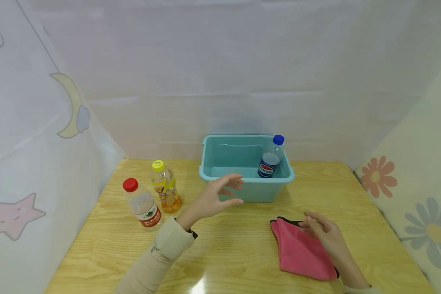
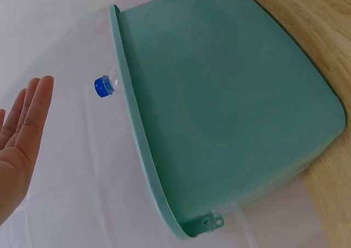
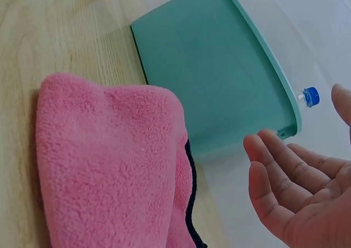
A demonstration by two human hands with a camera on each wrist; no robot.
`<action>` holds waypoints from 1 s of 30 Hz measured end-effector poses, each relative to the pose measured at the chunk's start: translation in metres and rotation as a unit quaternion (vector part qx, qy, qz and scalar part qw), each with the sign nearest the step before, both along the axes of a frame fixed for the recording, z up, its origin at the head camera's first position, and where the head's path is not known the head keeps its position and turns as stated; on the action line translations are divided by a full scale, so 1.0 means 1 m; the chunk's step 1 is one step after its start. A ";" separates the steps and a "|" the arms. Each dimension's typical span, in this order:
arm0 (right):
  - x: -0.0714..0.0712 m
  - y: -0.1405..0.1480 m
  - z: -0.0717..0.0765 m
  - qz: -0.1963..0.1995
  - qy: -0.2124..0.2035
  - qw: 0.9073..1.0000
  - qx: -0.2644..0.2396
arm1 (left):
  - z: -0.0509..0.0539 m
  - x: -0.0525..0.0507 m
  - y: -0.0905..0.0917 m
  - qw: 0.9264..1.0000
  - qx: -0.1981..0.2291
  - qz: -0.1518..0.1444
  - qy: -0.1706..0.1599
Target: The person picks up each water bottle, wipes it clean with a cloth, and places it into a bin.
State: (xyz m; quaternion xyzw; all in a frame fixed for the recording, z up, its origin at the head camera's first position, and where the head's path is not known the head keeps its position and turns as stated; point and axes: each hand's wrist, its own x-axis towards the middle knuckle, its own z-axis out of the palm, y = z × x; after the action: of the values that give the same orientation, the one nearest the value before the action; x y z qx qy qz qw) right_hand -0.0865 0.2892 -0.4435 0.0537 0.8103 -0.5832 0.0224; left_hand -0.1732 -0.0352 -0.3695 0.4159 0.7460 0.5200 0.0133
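Note:
My left hand [image 1: 217, 196] hovers in front of a teal plastic bin [image 1: 250, 191], its fingers loosely bent and holding nothing. In the bin's right side leans a clear bottle with a blue cap [image 1: 270, 159]; only its cap [image 2: 103, 86] and neck show above the rim in the left wrist view. Over a folded pink towel [image 1: 303, 253] with dark edging is my right hand [image 1: 325, 234]. The right wrist view shows that hand [image 3: 307, 193] apart from the towel [image 3: 109, 160], fingers relaxed and nothing held.
On the left of the wooden table [image 1: 220, 253] stand a red-capped bottle [image 1: 145, 208] and a yellow-capped bottle [image 1: 166, 188] with orange contents at its base. White sheeting [image 1: 220, 81] hangs behind the bin, with printed sheets at both sides.

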 end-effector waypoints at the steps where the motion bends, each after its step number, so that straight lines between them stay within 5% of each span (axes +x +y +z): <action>1: 0.001 0.001 -0.001 -0.001 -0.003 1.000 0.001 | -0.001 0.002 -0.001 1.000 0.000 0.002 0.003; 16: 0.013 0.007 -0.014 -0.020 -0.057 0.998 0.032 | -0.024 0.030 -0.023 0.999 0.018 0.021 -0.017; 22: 0.014 0.006 -0.018 -0.014 -0.067 0.997 0.033 | -0.039 0.039 -0.037 0.998 0.032 0.044 -0.037; 30: 0.011 0.005 -0.026 -0.008 -0.097 0.992 0.074 | -0.047 0.047 -0.054 0.996 0.037 0.077 -0.025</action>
State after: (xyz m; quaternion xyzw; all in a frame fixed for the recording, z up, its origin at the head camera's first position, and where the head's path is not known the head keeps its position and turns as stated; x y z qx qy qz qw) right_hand -0.0758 0.2937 -0.4698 0.1177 0.8449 -0.5136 0.0925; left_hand -0.1267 -0.0893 -0.4161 0.3440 0.7557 0.5568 -0.0232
